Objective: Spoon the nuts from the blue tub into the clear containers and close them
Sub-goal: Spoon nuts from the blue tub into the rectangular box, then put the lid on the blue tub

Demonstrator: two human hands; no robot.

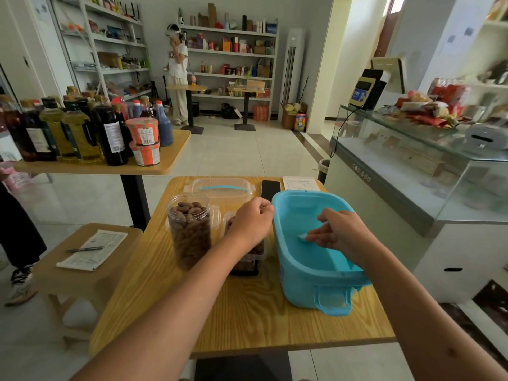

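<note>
- Blue tub [316, 268] on the counter [247, 312], under the right hand [336, 232]; no nuts visible on its exposed floor.
- Right fingers [316, 238] pinch a small pale scoop [302, 237] low inside the tub.
- Left hand [251, 220] curled at the tub's near-left rim; cannot tell what, if anything, it holds.
- Round clear jar [189, 229], left of the left fingers, is nearly full of nuts, lid off.
- A 2nd clear box [247, 251] lies beneath the left wrist (mostly hidden).
- Judgement: jar is rigid, smooth, top-heavy when full; grip around its middle. Flat lid [222, 188] beyond is light; take it by its edges.
</note>
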